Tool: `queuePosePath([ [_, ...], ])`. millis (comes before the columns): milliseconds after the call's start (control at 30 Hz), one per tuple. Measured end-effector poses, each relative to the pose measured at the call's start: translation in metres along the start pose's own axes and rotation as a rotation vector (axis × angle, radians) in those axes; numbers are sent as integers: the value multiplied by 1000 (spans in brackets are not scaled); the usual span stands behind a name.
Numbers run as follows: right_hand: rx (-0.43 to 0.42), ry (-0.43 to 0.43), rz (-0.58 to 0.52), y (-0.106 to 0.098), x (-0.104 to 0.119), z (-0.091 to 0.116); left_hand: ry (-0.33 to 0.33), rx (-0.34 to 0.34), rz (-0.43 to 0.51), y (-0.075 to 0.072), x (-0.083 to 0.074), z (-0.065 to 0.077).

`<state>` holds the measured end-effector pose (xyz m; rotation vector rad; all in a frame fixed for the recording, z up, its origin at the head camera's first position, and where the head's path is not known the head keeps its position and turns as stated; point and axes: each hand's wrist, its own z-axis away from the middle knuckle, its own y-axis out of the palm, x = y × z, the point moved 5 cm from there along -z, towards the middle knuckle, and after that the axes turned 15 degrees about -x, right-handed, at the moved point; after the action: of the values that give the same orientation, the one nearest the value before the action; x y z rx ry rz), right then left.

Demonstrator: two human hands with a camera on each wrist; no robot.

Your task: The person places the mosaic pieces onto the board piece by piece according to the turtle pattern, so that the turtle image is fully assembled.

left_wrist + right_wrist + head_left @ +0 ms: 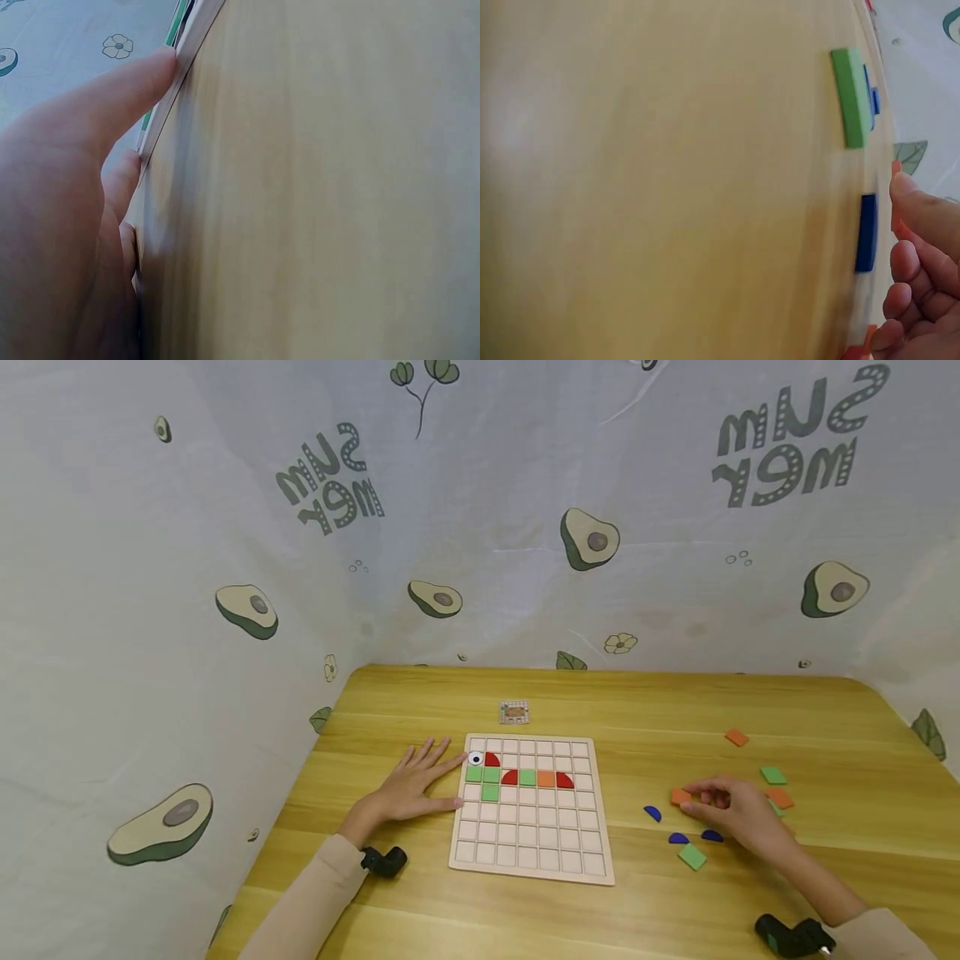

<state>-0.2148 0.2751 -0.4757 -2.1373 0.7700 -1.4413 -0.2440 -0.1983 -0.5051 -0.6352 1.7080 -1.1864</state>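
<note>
My right hand [738,810] pinches an orange square tile [680,797] between thumb and fingertips, to the right of the board; the right wrist view shows the tile [896,196] edge-on. My left hand [414,783] lies spread on the table, thumb and index fingertips at the left edge of a wooden grid board [528,864]. In the board's upper rows sit an eye tile [476,759], several green squares [491,792], red quarter-round tiles [565,781] and an orange square [545,779]. The left wrist view shows the left thumb [142,86] against the board's side.
Blue half-round tiles [652,813] and a green square [692,857] lie between the board and my right wrist. Beyond that hand are more green [773,775] and orange tiles [737,737]. A small printed card [514,712] lies behind the board. A patterned cloth [510,635] hangs behind the table.
</note>
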Motion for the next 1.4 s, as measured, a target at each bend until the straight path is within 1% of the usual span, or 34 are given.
queuePosePath([
  [133,-2,38,18,1,11,-3,1,1,3,1,0,-1],
  [333,-37,-4,8,9,37,-5,4,8,5,3,1,-2],
  [467,-26,6,-17,21,53,-9,8,1,8,2,1,-1],
  [700,3,-5,-65,54,83,-18,-1,-5,3,0,1,0],
  [867,61,38,-126,84,102,-23,-4,3,-6,1,3,0],
  [1100,130,35,-204,120,127,-28,-3,-2,-8,2,5,-1],
  [1233,149,46,-216,135,137,-30,-2,-2,-12,2,6,-1],
  [1400,162,31,-220,149,146,-32,-3,2,-16,2,6,-1],
])
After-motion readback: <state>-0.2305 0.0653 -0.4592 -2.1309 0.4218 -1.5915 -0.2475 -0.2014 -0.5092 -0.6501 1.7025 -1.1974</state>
